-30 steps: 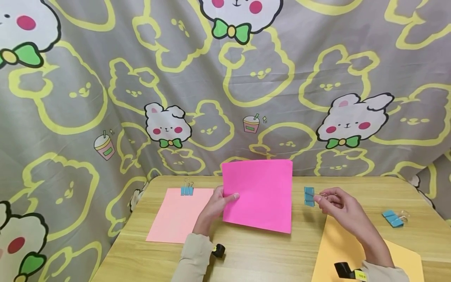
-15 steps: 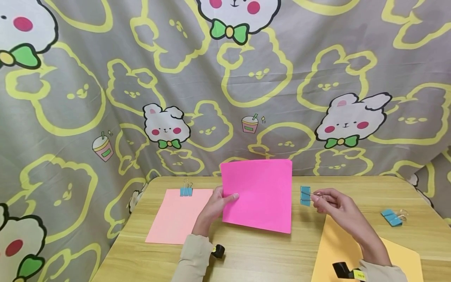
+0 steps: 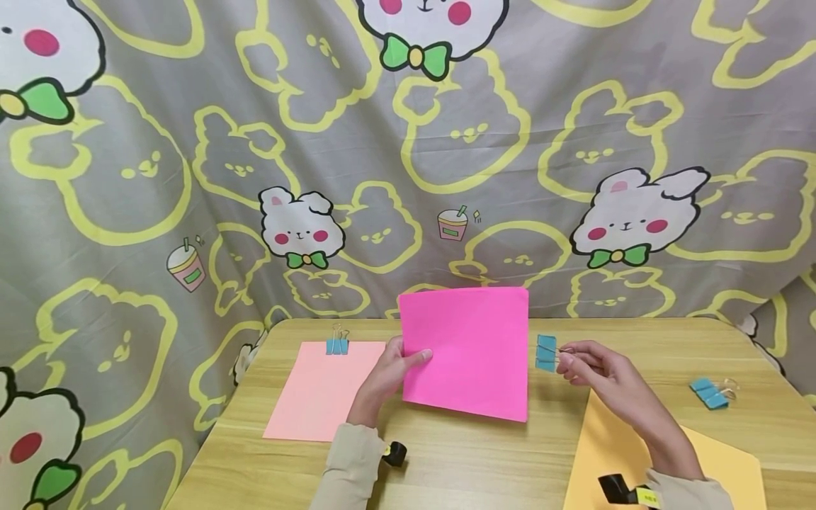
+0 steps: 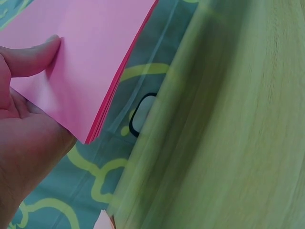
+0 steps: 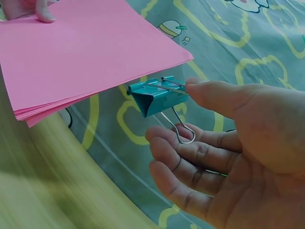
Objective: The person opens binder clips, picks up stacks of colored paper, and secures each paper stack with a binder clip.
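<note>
My left hand point(image 3: 386, 367) holds a stack of hot pink paper point(image 3: 468, 354) upright above the table, thumb across its front face near the left edge. Several sheet edges fan slightly apart at the corner of the paper point(image 4: 90, 136) in the left wrist view. In my right hand point(image 3: 608, 372) is a blue binder clip point(image 3: 545, 353), just off the paper's right edge. The right wrist view has the thumb on one wire handle of the clip point(image 5: 164, 100), with the fingertips at the other handle. The clip's open side faces the paper.
Light pink paper point(image 3: 321, 389) lies at the left, a second blue binder clip point(image 3: 337, 346) on its top edge. Orange-yellow paper point(image 3: 612, 432) lies under the right forearm. Another binder clip point(image 3: 709, 394) rests at the right. A patterned curtain point(image 3: 370, 156) hangs behind the table point(image 3: 472, 467).
My right hand has moved left with the binder clip, bringing it closer to the hot pink paper's right edge. The left hand and its paper have stayed nearly still.
</note>
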The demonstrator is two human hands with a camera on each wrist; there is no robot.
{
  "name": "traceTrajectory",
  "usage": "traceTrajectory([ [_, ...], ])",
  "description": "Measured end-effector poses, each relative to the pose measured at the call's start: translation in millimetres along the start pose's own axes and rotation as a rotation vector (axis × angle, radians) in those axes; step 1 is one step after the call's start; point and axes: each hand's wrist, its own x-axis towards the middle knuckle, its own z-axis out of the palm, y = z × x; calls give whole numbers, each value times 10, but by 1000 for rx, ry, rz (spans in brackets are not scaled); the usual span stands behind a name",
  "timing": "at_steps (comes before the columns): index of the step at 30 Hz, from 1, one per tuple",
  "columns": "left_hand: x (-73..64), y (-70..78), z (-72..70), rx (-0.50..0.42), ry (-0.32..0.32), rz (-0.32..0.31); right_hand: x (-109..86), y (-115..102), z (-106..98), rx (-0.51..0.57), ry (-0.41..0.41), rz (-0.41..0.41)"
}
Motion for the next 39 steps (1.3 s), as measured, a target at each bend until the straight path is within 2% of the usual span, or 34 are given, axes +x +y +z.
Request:
traceTrajectory([
  [10,-5,17,3,15,-1,-1,-9,32,35,11,44,-80],
  [23,-15,35,12,30,7,-9,4,6,75,93,63,-7],
  [39,-7,37,45,10,-24,16,27,-30,149,64,45,-5],
])
